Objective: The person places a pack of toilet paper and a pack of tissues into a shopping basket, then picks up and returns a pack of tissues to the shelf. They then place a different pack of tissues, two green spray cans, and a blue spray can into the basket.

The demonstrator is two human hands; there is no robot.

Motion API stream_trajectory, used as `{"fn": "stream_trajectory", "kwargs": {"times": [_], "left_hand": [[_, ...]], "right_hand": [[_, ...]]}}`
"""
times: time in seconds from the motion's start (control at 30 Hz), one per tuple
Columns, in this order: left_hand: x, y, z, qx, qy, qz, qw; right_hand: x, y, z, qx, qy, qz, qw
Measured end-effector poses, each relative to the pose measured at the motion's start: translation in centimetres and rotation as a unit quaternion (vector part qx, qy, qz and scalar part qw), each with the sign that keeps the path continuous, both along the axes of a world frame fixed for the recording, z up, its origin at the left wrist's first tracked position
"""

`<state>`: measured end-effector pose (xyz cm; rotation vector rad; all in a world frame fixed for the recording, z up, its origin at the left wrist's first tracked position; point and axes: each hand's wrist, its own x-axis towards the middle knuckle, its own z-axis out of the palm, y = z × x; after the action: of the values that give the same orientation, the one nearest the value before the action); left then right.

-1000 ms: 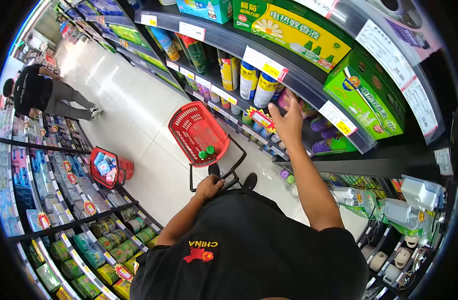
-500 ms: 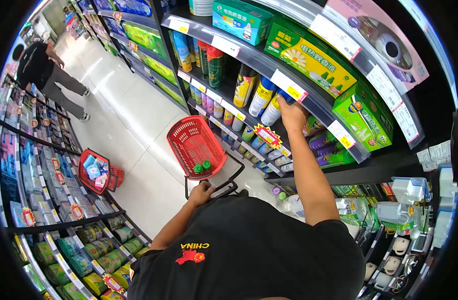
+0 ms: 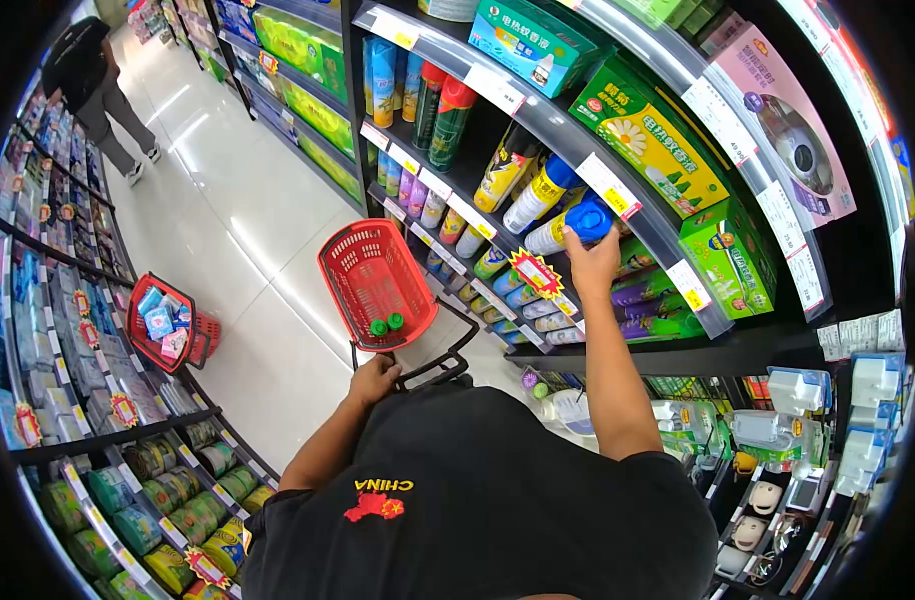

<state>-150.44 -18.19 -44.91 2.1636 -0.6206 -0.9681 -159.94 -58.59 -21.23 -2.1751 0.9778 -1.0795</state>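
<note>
My right hand (image 3: 594,262) is wrapped round a spray can with a blue cap (image 3: 587,219), tilted out at the front of the shelf. Beside it on the same shelf stand another blue-capped can (image 3: 539,195) and a yellow and black can (image 3: 505,170). My left hand (image 3: 375,378) is closed on the black handle of a red basket (image 3: 342,300). Inside that basket lie two green-capped items (image 3: 386,325), at the end near my hand.
A second red basket (image 3: 205,335) holding blue and pink packs is on the floor at the left. Another person (image 3: 102,90) is in the aisle at the upper left. Shelves (image 3: 97,440) line the left side. Hanging packs (image 3: 777,430) are at the lower right.
My right hand has drawn the blue-capped can forward, and its cap now shows. The view has shifted. The other person has moved farther up the aisle.
</note>
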Motion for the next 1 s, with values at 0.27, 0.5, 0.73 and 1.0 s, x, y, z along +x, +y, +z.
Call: {"fn": "stream_trajectory", "kwargs": {"times": [0.27,0.5,0.73,1.0], "left_hand": [[1.7,-0.9,2.1,-0.114,0.041,0.082,0.989],[1.9,-6.7,14.8,-0.210,0.368,0.156,0.892],[0.1,-7.5,18.6,-0.287,0.632,0.243,0.678],[0.5,-5.3,13.0,-0.237,0.632,0.358,0.645]], "right_hand": [[-1.6,5.5,0.4,-0.071,-0.065,0.093,0.991],[-1.1,12.6,2.2,-0.121,-0.026,0.265,0.956],[-0.1,18.9,-1.8,-0.039,-0.004,0.440,0.897],[-0.5,18.2,-3.6,0.021,0.119,0.542,0.831]]}}
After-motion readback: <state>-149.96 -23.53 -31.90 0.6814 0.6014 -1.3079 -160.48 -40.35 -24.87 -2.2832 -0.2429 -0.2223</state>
